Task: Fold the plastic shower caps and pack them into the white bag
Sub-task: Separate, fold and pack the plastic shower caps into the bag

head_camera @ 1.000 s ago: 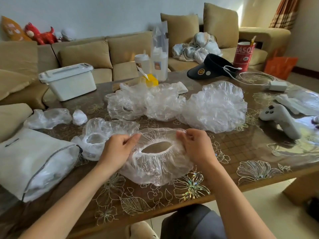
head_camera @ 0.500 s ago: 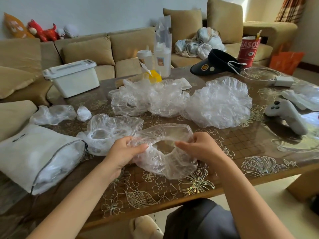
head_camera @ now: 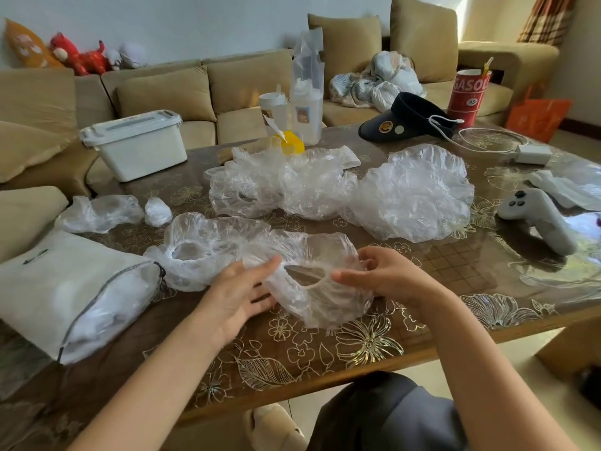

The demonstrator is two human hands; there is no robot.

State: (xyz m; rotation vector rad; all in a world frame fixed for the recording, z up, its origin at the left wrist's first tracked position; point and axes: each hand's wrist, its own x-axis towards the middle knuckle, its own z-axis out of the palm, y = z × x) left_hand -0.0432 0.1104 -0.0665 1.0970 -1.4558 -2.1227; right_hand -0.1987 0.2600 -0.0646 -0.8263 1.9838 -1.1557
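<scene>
A clear plastic shower cap (head_camera: 320, 304) lies crumpled on the table's front, its elastic opening facing up. My left hand (head_camera: 239, 296) is at its left side, fingers straight, thumb touching the plastic. My right hand (head_camera: 387, 276) pinches the cap's right rim with curled fingers. Another cap (head_camera: 208, 249) lies just left of it. More loose caps (head_camera: 419, 193) are heaped further back. Two folded caps (head_camera: 97, 213) sit at the far left. The white bag (head_camera: 58, 288) lies on its side at the left, mouth toward my hands, with white plastic inside.
A white lidded box (head_camera: 136, 144) stands at the back left, bottles (head_camera: 305, 105) behind the cap heap. A black visor (head_camera: 406, 118), red can (head_camera: 468, 92) and charger with cable (head_camera: 533, 153) are back right. A grey controller (head_camera: 540, 219) lies at the right.
My hands have drawn the cap's two sides closer together, narrowing its opening. My left hand has loosened from a pinch to straight fingers against the cap.
</scene>
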